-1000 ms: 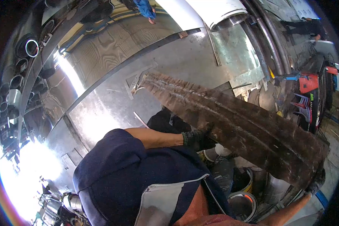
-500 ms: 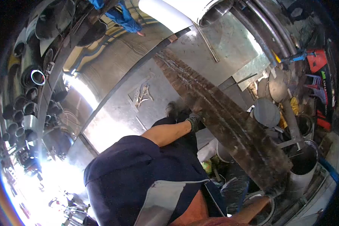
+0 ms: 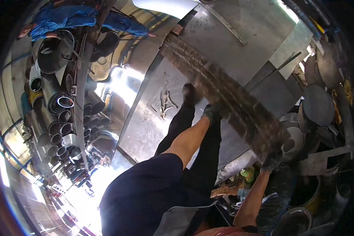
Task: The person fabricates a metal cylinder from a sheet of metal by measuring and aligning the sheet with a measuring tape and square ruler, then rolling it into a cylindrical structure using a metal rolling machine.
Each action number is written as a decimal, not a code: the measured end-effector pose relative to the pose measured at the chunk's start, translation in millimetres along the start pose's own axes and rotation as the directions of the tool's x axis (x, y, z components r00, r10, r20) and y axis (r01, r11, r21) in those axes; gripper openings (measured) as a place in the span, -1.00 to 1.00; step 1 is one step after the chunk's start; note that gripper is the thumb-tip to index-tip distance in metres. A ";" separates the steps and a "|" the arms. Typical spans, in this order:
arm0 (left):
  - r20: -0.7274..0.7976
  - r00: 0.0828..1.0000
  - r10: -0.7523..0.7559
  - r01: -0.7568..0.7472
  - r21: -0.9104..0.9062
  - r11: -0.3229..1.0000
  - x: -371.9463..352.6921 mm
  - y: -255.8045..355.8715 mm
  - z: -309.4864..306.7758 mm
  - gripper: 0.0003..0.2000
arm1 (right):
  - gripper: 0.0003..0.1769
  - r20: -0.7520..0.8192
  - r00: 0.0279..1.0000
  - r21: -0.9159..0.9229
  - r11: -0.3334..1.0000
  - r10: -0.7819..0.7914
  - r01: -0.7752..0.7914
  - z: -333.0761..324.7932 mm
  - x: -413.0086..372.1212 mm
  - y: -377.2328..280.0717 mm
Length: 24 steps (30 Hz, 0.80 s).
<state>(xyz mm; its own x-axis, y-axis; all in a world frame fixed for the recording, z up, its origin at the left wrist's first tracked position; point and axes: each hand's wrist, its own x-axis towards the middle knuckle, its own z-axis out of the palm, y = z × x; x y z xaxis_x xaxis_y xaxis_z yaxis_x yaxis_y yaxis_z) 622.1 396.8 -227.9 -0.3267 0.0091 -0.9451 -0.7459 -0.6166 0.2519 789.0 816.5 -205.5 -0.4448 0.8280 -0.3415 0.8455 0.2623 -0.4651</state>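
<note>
A long, rusty metal plate (image 3: 228,94) with rough ridges runs diagonally from upper centre to lower right, slightly blurred. My left hand (image 3: 213,113), in a dark glove, grips its lower-left edge near the middle. At the plate's lower right end, my gloved right hand (image 3: 270,160) is closed on the corner; its fingers are partly blurred. Beneath the plate lie large grey metal sheets (image 3: 240,39). Small metal scraps (image 3: 166,104) rest on a sheet to the left of my left hand.
Metal pipes (image 3: 51,90) are stacked at the left. Blue-clothed arms or legs (image 3: 67,17) of a person show at the upper left. A flat bar (image 3: 226,24) lies on the sheets. Round discs (image 3: 318,104), buckets and scrap crowd the right. My shoe (image 3: 189,92) stands near the plate.
The view has shifted, bringing more pipes and blue clothing into sight at the left. The plate's lower end has moved up and left in the picture, with my right hand now plainer on it.
</note>
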 end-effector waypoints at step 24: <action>-0.216 0.968 0.125 0.035 0.613 0.790 -119.5 266.3 -360.3 -0.52 | -0.52 0.935 0.053 -0.317 0.896 0.350 -0.311 73.9 -228.9 -92.5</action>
<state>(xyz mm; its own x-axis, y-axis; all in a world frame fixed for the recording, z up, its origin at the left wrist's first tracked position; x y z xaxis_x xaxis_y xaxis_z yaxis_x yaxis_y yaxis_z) 671.6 -52.1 -122.9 -0.2842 -0.2388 -0.9286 -0.9559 -0.0043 0.2937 790.8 566.0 -144.7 -0.0042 -0.3284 -0.9445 0.9895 0.1352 -0.0514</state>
